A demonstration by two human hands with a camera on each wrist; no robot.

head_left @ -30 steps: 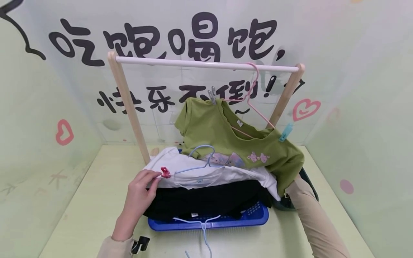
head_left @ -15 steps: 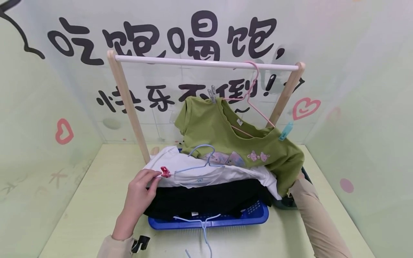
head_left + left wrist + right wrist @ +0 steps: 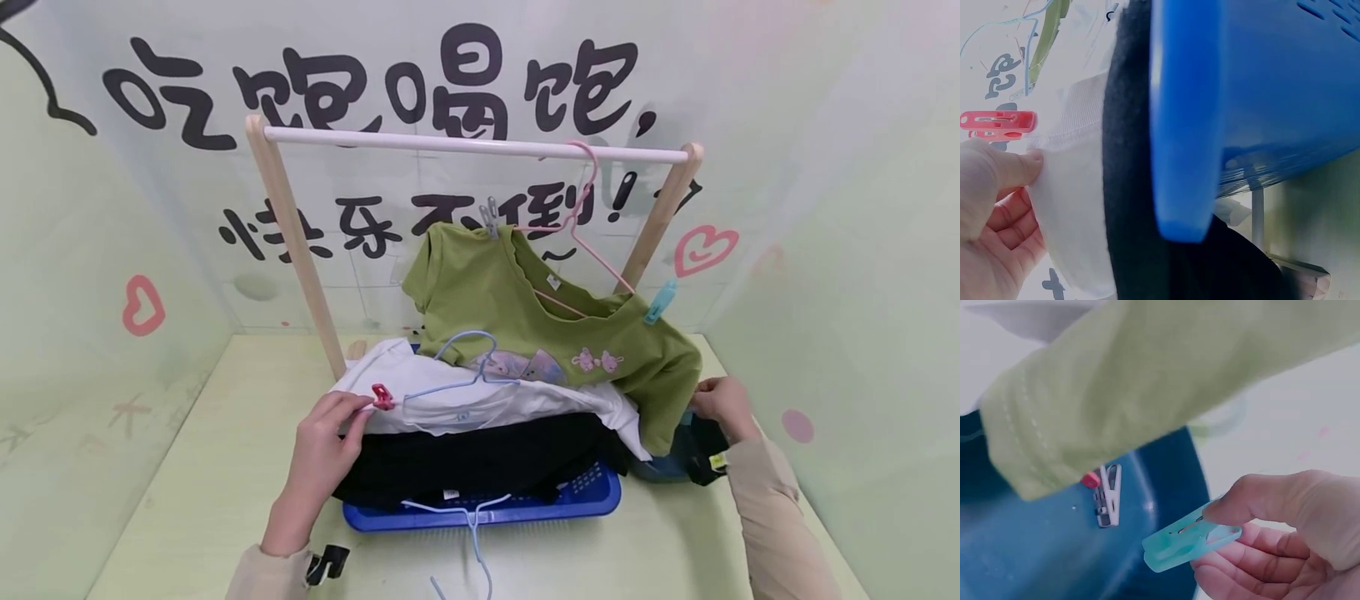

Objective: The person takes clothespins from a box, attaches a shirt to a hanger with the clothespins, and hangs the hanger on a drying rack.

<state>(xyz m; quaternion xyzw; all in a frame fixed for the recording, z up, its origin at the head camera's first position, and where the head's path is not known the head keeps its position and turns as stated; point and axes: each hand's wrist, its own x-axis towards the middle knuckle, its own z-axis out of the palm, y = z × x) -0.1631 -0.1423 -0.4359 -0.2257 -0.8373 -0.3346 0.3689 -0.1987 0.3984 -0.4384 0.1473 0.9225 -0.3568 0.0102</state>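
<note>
My left hand (image 3: 324, 446) pinches the shoulder edge of a white shirt (image 3: 528, 400), beside a red clothespin (image 3: 382, 397) clipped there. A blue hanger (image 3: 450, 389) lies at the shirt's neckline. In the right wrist view, my right hand (image 3: 1285, 540) pinches a teal clothespin (image 3: 1172, 549) between thumb and fingers, over the rim of a dark blue-green bin (image 3: 1041, 550). Loose clothespins (image 3: 1109, 497), one white and grey, one red, show inside the bin. A green shirt (image 3: 480, 283) on a pink hanger (image 3: 581, 221) has its sleeve close to my right hand.
The pink hanger hooks over the white rail (image 3: 450, 145) of a wooden rack (image 3: 288, 225). Beneath the white shirt, a black garment (image 3: 487, 458) lies in a blue basket (image 3: 360, 518). Another blue hanger (image 3: 474, 525) sticks out over the basket's front rim. Walls stand behind and at both sides.
My right hand has come up out of the bin from behind the green sleeve, now holding the teal clothespin. The left hand keeps its pinch on the white shirt.
</note>
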